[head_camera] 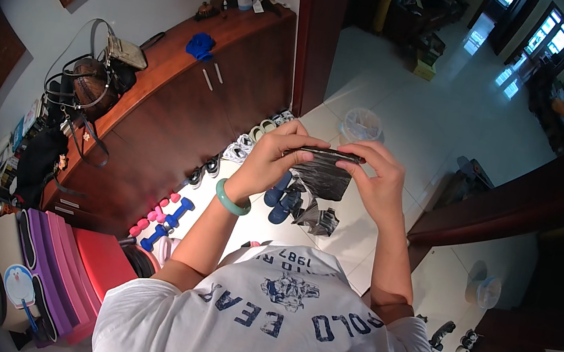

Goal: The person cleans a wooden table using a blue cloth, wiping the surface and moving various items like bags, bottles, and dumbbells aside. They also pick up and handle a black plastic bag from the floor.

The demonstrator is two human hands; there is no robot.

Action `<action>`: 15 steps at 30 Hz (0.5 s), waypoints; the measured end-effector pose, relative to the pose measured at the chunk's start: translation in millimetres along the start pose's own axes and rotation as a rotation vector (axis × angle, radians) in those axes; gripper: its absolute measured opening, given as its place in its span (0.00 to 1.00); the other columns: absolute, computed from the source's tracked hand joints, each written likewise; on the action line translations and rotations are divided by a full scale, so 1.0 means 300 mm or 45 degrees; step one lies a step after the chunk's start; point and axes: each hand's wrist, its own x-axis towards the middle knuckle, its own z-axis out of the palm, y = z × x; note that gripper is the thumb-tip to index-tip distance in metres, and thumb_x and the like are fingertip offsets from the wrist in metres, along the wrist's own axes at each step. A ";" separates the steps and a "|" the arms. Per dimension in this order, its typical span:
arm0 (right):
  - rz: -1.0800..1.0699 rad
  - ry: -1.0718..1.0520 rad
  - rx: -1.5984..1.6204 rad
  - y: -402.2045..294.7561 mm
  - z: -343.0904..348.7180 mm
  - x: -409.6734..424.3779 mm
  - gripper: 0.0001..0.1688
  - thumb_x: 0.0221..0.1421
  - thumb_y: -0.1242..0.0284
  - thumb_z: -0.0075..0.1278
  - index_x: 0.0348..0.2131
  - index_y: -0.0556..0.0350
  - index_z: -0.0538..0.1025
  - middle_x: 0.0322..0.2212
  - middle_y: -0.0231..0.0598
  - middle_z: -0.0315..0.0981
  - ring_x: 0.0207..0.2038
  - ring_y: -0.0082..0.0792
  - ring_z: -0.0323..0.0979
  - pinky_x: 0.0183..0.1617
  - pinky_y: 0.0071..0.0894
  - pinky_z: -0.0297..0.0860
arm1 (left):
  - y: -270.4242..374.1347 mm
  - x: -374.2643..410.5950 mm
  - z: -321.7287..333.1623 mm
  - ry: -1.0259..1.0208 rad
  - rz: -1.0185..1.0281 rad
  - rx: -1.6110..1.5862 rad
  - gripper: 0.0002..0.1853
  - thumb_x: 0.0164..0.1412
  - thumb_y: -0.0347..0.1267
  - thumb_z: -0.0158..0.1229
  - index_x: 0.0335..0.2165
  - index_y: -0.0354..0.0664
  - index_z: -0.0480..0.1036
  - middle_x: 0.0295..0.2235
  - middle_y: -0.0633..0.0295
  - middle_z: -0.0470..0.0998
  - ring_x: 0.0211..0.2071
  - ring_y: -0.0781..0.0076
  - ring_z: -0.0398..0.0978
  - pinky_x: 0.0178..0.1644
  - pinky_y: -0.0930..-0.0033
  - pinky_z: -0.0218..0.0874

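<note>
My left hand (284, 154), with a green bangle on its wrist, pinches one end of a folded black plastic bag (322, 174) between thumb and fingers. At the other end, my right hand (374, 175) grips the same top edge. Between my hands that edge is drawn straight, and the creased plastic hangs below it. Lower down, crumpled black plastic pieces (318, 219) show above the floor; whether they join the held bag I cannot tell. Dark blue slippers (282, 204) lie on the tiles behind the plastic, partly covered by it.
A waste bin with a clear liner (362, 126) stands on the floor beyond my hands. Left is a wooden cabinet (168, 118) bearing bags and a blue cloth item (201, 46). Shoes and dumbbells (179, 212) line its foot. A dark door frame (499, 212) is right.
</note>
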 end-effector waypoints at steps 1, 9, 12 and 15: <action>0.007 0.028 -0.002 -0.003 0.002 0.000 0.15 0.44 0.81 0.62 0.36 0.59 0.80 0.31 0.37 0.78 0.32 0.27 0.72 0.38 0.24 0.68 | -0.004 0.000 0.004 0.035 -0.037 -0.068 0.16 0.57 0.22 0.58 0.46 0.35 0.76 0.35 0.64 0.72 0.35 0.76 0.69 0.40 0.75 0.62; 0.038 0.069 0.020 -0.001 0.004 0.004 0.14 0.48 0.79 0.60 0.38 0.59 0.80 0.30 0.37 0.77 0.29 0.29 0.71 0.37 0.26 0.68 | 0.010 0.005 0.058 0.458 0.070 -0.354 0.18 0.50 0.21 0.66 0.43 0.36 0.77 0.35 0.62 0.77 0.36 0.76 0.74 0.42 0.75 0.65; 0.048 0.074 0.048 0.000 0.004 0.005 0.13 0.49 0.77 0.60 0.38 0.58 0.80 0.29 0.39 0.77 0.29 0.31 0.71 0.36 0.27 0.68 | -0.015 0.006 0.040 0.403 0.194 -0.054 0.13 0.47 0.21 0.68 0.36 0.33 0.80 0.37 0.57 0.77 0.39 0.70 0.75 0.44 0.74 0.67; 0.071 0.044 0.064 0.005 0.002 0.000 0.13 0.50 0.77 0.60 0.38 0.59 0.80 0.29 0.40 0.78 0.30 0.31 0.73 0.36 0.27 0.68 | 0.020 0.011 0.031 0.437 0.260 0.197 0.13 0.47 0.21 0.67 0.36 0.34 0.80 0.35 0.58 0.78 0.36 0.70 0.76 0.41 0.74 0.67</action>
